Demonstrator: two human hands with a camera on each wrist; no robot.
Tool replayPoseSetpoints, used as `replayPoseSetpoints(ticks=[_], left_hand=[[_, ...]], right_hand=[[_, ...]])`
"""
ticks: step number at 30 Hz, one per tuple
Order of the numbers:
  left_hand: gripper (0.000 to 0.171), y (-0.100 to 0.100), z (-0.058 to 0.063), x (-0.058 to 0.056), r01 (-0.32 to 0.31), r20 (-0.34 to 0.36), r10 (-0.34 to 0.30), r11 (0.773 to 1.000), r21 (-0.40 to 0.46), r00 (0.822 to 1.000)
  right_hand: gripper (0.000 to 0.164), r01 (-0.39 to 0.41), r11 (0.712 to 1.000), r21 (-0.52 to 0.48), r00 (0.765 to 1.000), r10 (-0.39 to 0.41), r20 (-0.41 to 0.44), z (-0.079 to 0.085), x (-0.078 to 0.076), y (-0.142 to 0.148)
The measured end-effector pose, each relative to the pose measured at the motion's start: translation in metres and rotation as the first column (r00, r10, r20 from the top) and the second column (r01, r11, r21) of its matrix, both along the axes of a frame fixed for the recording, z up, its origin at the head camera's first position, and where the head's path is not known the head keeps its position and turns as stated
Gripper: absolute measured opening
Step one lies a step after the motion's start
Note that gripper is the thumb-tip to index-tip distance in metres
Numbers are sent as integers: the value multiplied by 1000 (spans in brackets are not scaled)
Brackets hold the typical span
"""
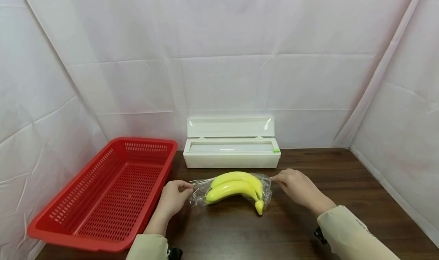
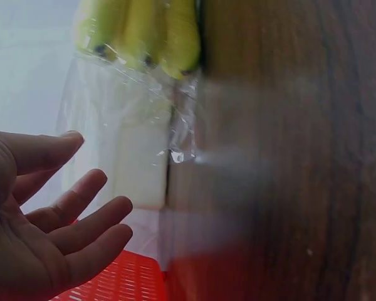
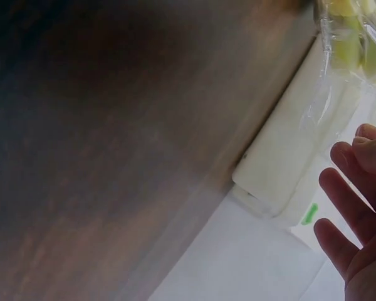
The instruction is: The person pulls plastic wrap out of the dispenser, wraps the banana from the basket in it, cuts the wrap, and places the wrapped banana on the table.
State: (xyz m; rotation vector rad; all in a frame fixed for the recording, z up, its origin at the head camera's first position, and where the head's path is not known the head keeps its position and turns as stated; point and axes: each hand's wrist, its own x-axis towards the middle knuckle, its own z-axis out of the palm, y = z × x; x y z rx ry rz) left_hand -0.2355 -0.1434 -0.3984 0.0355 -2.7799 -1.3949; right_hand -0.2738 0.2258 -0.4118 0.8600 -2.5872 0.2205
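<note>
A bunch of yellow bananas (image 1: 236,185) sits in crinkled clear cling film (image 1: 199,193) in the middle of the head view, its stem toward the front right. My left hand (image 1: 174,197) is at the film's left end, thumb and index fingertip pinching its edge; the other fingers (image 2: 88,251) stay loose in the left wrist view. At the opposite end my right hand (image 1: 297,185) pinches the film between thumb and index finger, its remaining fingers (image 3: 344,200) spread. Behind the bananas stands a white cling film dispenser (image 1: 231,161), lid raised, with a small green slider (image 1: 276,150).
A red perforated plastic basket (image 1: 168,159) is on the left, close beside my left forearm. The dark wooden table (image 1: 253,237) reaches back to white cloth walls (image 1: 226,84) behind and on both sides.
</note>
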Motion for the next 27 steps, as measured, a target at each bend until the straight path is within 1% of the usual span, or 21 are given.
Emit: replayPoseSetpoints(ticks=[5, 10, 15, 18, 21, 24, 27], left_hand=[[14, -1, -6, -2, 9, -3, -9, 999, -38, 1000], [14, -2, -9, -1, 14, -6, -14, 998, -58, 1000], [13, -2, -11, -1, 21, 6, -20, 999, -49, 1000], [14, -2, -10, 0, 35, 13, -35, 999, -29, 999], [17, -3, -10, 1, 38, 26, -38, 999, 0, 999], [20, -3, -10, 2, 28, 35, -29, 999, 36, 999], [23, -4, -11, 3, 19, 17, -21, 996, 81, 1000]], right_hand=[[27, -29, 999, 19, 1000, 29, -7, -5, 1, 0], [25, -42, 999, 28, 999, 43, -22, -9, 1, -1], [25, -39, 999, 23, 999, 39, -4, -10, 4, -4], [26, -24, 1000, 8, 999, 24, 23, -9, 8, -4], [26, 5, 1000, -11, 997, -4, 73, -8, 11, -4], [28, 33, 999, -36, 990, -28, 140, -7, 13, -3], [30, 58, 997, -51, 979, -47, 197, -8, 13, 0]])
